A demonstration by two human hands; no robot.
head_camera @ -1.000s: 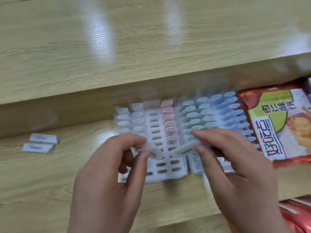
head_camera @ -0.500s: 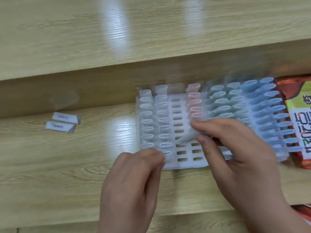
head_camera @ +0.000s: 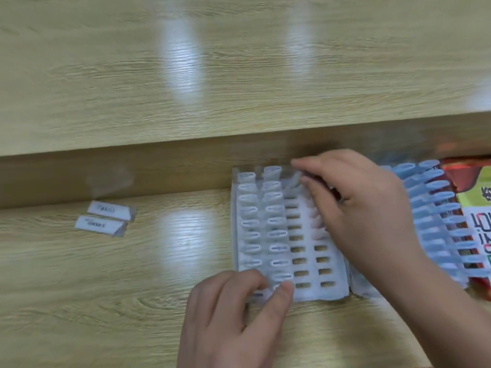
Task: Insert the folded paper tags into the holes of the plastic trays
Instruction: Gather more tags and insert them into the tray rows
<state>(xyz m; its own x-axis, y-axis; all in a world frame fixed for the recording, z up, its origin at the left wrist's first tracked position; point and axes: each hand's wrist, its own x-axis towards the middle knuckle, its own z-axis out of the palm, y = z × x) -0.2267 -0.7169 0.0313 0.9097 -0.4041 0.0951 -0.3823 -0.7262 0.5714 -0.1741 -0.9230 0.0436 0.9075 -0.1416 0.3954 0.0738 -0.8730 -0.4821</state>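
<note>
A white plastic tray lies on the wooden desk. Its two left columns hold folded white paper tags, and the third column's slots show open. My right hand reaches over the tray and pinches a folded paper tag at the far end of the third column. My left hand grips the tray's near left corner between thumb and fingers. A second tray filled with blue tags lies to the right, partly hidden by my right arm.
Two loose printed paper tags lie on the desk to the left. A raised wooden ledge runs just behind the trays. A red and green snack packet lies at the right edge under the blue tray.
My right hand carried the tag from the tray's middle to the far end of the third column. My left hand let go of that tag and dropped to the tray's near left corner.
</note>
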